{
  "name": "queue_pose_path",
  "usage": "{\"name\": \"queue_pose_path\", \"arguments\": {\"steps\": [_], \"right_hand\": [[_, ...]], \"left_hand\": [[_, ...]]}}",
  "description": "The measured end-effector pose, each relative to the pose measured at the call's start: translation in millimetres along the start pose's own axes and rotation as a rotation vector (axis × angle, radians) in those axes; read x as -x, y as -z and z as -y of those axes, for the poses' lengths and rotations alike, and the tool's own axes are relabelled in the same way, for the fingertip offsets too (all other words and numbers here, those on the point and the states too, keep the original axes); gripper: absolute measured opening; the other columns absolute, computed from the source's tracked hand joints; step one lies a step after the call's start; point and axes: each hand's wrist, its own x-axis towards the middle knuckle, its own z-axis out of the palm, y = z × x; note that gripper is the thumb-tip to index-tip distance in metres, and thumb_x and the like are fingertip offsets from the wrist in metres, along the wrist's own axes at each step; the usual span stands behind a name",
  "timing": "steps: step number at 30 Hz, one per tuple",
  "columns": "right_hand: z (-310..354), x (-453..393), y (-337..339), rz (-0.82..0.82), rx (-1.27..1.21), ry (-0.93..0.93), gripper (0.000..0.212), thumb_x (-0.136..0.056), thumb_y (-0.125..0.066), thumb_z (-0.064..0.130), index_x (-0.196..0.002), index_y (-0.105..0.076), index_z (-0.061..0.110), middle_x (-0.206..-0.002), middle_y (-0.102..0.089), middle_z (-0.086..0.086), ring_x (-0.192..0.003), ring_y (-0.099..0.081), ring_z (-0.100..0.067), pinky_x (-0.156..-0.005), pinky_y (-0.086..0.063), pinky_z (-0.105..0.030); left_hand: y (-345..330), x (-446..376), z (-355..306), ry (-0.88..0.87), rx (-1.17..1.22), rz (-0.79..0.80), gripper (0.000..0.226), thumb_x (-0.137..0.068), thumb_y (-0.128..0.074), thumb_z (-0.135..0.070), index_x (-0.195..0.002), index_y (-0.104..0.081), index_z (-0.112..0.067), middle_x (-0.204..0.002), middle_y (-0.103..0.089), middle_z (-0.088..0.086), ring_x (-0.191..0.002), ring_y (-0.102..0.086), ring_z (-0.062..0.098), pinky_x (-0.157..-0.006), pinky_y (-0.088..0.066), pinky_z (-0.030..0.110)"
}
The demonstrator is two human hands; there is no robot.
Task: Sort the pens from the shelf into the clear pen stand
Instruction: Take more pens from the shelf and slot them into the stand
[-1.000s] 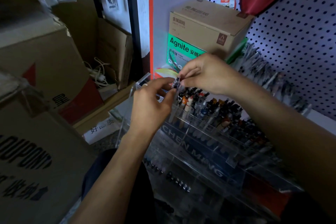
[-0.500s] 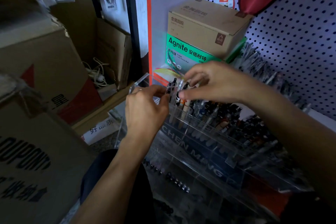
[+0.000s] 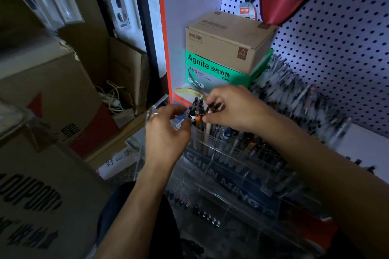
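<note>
Both hands are now lower in the frame than a second ago: the small bunch of pens point(image 3: 196, 109) that was being held up between them is dropping into the top-left slot of the clear pen stand point(image 3: 212, 160), barrels going below the rim, caps sticking out. Reading this as the insert step nearly done for this batch; more pens are lying in a row on the shelf point(image 3: 294, 94) at right of the frame, so the task is far from finished.

Left hand point(image 3: 166, 132) is sitting just left of the bunch, thumb and fingers point(image 3: 185, 127) curling in toward the barrels and appearing to pinch them, though contact is partly hidden. Right hand point(image 3: 233, 109) is arching over from the right, fingertips point(image 3: 207, 119) pinching the caps near the orange-and-white tops.

Stand is in centre frame below the hands, its top row already packed with pens. Green box point(image 3: 210, 71) is behind, at upper centre.
</note>
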Motion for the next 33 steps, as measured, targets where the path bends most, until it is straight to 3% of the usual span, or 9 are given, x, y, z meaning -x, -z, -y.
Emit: {"name": "queue_pose_path", "arguments": {"steps": [2, 4, 9, 13, 18, 22, 27, 30, 33], "right_hand": [[-4.4, 2.4, 1.5, -0.012, -0.002, -0.031, 0.051, -0.081, -0.077, 0.044, -0.121, -0.064, 0.015, -0.12, -0.064, -0.006, -0.1, -0.061, -0.017, -0.081, -0.049, -0.028], [-6.3, 5.6, 4.7, -0.006, -0.038, -0.044, 0.055, -0.079, -0.077, 0.048, -0.122, -0.064, 0.017, -0.121, -0.063, -0.004, -0.101, -0.061, -0.016, -0.079, -0.049, -0.026], [-7.2, 14.8, 14.4, 0.158, 0.0, -0.066, 0.07, -0.071, -0.085, 0.042, -0.132, -0.054, 0.024, -0.114, -0.057, 0.004, -0.096, -0.054, -0.013, -0.067, -0.039, -0.022], [-5.4, 6.4, 2.2, -0.035, 0.007, -0.006, 0.053, -0.077, -0.082, 0.034, -0.122, -0.062, 0.016, -0.117, -0.064, -0.006, -0.094, -0.056, -0.016, -0.076, -0.045, -0.025], [-10.2, 13.6, 2.8, -0.019, -0.097, -0.012, 0.054, -0.08, -0.081, 0.031, -0.127, -0.061, 0.016, -0.126, -0.063, -0.006, -0.099, -0.058, -0.013, -0.077, -0.039, -0.021], [-24.3, 39.3, 17.9, -0.094, -0.166, -0.011, 0.044, -0.081, -0.08, 0.03, -0.12, -0.065, 0.019, -0.115, -0.069, 0.002, -0.09, -0.064, -0.008, -0.069, -0.041, -0.01], [-42.1, 82.0, 43.2, -0.263, -0.249, -0.004, 0.027, -0.083, -0.077, 0.025, -0.109, -0.07, 0.023, -0.104, -0.071, 0.008, -0.089, -0.063, 0.006, -0.073, -0.045, -0.004], [-58.9, 105.6, 57.6, -0.338, -0.275, -0.044, 0.022, -0.085, -0.076, 0.026, -0.106, -0.073, 0.021, -0.098, -0.072, 0.01, -0.086, -0.063, 0.009, -0.069, -0.045, -0.003], [-83.9, 127.4, 73.6, -0.389, -0.292, -0.114, 0.016, -0.088, -0.073, 0.027, -0.104, -0.071, 0.025, -0.097, -0.071, 0.009, -0.083, -0.065, 0.003, -0.071, -0.05, -0.011]], "left_hand": [[1.4, 0.1, -2.6, -0.024, 0.063, 0.035, 0.029, -0.082, -0.068, -0.011, -0.109, -0.069, -0.02, -0.1, -0.069, -0.009, -0.09, -0.056, -0.002, -0.078, -0.036, -0.002], [2.8, 0.6, -5.1, -0.063, 0.083, 0.081, 0.035, -0.079, -0.067, -0.015, -0.113, -0.066, -0.022, -0.099, -0.067, -0.011, -0.091, -0.056, 0.0, -0.078, -0.038, 0.001], [-0.7, -2.2, -5.9, -0.106, -0.028, 0.085, 0.037, -0.083, -0.073, -0.012, -0.118, -0.065, -0.021, -0.106, -0.068, -0.007, -0.09, -0.06, 0.006, -0.078, -0.047, 0.02], [-3.4, -2.3, -4.8, -0.089, -0.011, 0.059, 0.038, -0.084, -0.074, -0.014, -0.12, -0.065, -0.02, -0.111, -0.069, -0.005, -0.093, -0.063, 0.009, -0.082, -0.051, 0.025], [1.6, 2.1, -8.1, -0.149, 0.008, -0.055, 0.036, -0.082, -0.076, -0.011, -0.117, -0.066, -0.018, -0.111, -0.063, 0.001, -0.095, -0.059, 0.012, -0.081, -0.046, 0.022], [8.5, 7.7, -20.4, -0.25, 0.109, -0.078, 0.021, -0.084, -0.07, -0.006, -0.103, -0.07, -0.013, -0.099, -0.066, -0.003, -0.088, -0.062, 0.011, -0.078, -0.051, 0.027], [0.2, 14.2, -59.6, -0.308, 0.33, 0.189, 0.014, -0.086, -0.07, 0.0, -0.096, -0.073, -0.009, -0.082, -0.07, 0.0, -0.07, -0.065, 0.01, -0.068, -0.052, 0.021], [-14.1, 9.4, -90.1, -0.311, 0.384, 0.342, 0.014, -0.084, -0.073, -0.003, -0.089, -0.073, -0.015, -0.078, -0.069, -0.002, -0.068, -0.065, 0.015, -0.066, -0.052, 0.022], [-35.9, 0.5, -121.1, -0.352, 0.357, 0.483, 0.019, -0.083, -0.074, -0.005, -0.085, -0.072, -0.023, -0.078, -0.071, -0.004, -0.069, -0.066, 0.013, -0.067, -0.052, 0.019]]}}
